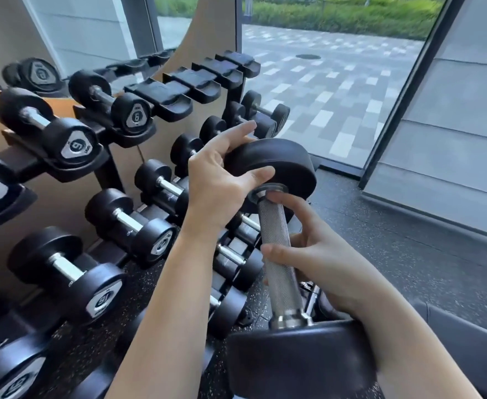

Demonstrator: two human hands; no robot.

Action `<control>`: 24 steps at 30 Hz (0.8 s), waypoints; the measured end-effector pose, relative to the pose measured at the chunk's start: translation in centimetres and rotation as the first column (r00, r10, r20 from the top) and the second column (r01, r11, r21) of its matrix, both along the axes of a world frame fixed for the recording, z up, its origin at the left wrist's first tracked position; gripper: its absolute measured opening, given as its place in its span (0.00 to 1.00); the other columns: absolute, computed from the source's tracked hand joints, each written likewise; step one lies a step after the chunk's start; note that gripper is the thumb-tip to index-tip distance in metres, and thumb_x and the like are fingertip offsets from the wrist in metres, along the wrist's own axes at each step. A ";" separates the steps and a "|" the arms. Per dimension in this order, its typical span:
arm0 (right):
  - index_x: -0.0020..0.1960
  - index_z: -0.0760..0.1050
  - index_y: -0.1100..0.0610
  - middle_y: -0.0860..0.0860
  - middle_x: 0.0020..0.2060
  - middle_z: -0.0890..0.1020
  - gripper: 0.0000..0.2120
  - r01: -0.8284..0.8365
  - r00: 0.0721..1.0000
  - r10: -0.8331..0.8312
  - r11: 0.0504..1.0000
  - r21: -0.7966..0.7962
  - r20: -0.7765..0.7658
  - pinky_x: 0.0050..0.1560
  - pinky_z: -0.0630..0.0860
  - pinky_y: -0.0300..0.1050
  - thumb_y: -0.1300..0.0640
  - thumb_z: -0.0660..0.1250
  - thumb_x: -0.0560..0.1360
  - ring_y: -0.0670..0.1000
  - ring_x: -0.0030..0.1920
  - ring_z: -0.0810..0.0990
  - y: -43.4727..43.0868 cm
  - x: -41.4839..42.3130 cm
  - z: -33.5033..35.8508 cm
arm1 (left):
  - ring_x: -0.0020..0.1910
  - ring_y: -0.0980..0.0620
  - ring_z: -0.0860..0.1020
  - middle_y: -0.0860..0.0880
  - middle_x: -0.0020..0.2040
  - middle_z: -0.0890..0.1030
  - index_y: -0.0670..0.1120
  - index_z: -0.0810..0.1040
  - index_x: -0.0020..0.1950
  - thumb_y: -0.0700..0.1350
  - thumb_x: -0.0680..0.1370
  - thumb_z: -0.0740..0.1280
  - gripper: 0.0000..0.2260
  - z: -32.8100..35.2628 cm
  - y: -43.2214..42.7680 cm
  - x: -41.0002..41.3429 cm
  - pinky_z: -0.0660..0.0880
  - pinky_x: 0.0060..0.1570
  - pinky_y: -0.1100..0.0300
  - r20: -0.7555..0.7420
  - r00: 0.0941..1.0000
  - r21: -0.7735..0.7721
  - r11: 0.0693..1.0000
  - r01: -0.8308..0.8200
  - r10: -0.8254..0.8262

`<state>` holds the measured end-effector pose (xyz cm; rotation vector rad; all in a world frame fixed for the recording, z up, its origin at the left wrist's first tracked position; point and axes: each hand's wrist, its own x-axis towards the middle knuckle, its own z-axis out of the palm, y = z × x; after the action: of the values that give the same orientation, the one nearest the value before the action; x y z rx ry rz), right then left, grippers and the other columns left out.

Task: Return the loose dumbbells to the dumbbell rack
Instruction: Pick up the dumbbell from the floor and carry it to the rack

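So the dumbbell (279, 246) is up in the air right in front of the rack (115, 174), carried in both hands and tipped so its knurled metal handle runs almost upright, one black round head up top and the other down low close to the camera. The left hand (219, 182) is cupped over the upper head, thumb pressed on the near edge just above the handle collar, fingers spread over the far side toward the rack. The right hand (322, 254) is loosely wrapped around the handle from the side away from the rack, fingers curled behind the bar, thumb across the front, forearm resting against the lower head. The rack sits to the left of the held dumbbell and it's pretty full: the lower row has a line of black dumbbells with shiny handles, the nearest readable one marked 15 (69, 272). On the upper row there's a 9 (46, 128) and an 8 (112, 105), and past those, further from the camera, several bare black cradles (196, 82) with nothing in them. Beyond the rack is a big window (337, 67) looking onto grey paving and some greenery. Floor under everything is dark speckled rubber (409, 254).
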<state>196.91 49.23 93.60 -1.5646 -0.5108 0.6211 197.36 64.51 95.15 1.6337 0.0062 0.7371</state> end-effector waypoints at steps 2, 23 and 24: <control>0.56 0.69 0.39 0.46 0.23 0.77 0.26 -0.003 1.000 0.003 1.000 0.004 -0.006 0.27 0.74 0.36 0.69 0.66 0.71 0.46 0.27 0.76 1.3 3.0 -0.1 | 0.45 0.62 0.79 0.54 0.44 0.79 0.50 0.76 0.55 0.32 0.63 0.75 0.25 -0.2 1.4 3.0 0.73 0.50 0.67 -0.003 1.000 0.001 1.000 -0.008 0.008; 0.56 0.66 0.34 0.52 0.32 0.79 0.27 -0.063 0.996 0.065 0.998 -0.030 0.064 0.44 0.80 0.56 0.63 0.69 0.71 0.54 0.33 0.80 15.5 27.4 -0.6 | 0.51 0.59 0.79 0.53 0.50 0.81 0.50 0.78 0.56 0.35 0.63 0.76 0.23 0.5 15.0 26.1 0.73 0.54 0.66 -0.025 0.996 0.095 0.992 -0.085 0.088; 0.55 0.67 0.33 0.52 0.31 0.79 0.27 -0.074 0.995 0.076 0.997 -0.027 0.071 0.44 0.80 0.57 0.63 0.69 0.71 0.54 0.33 0.79 16.2 28.3 -0.8 | 0.51 0.58 0.79 0.53 0.49 0.81 0.49 0.78 0.56 0.35 0.63 0.76 0.24 0.3 15.7 26.8 0.74 0.54 0.65 -0.029 0.995 0.080 0.993 -0.091 0.094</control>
<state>225.20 65.38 92.78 -1.6004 -0.6207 0.6322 224.20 80.20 95.48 1.7297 0.0773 0.7901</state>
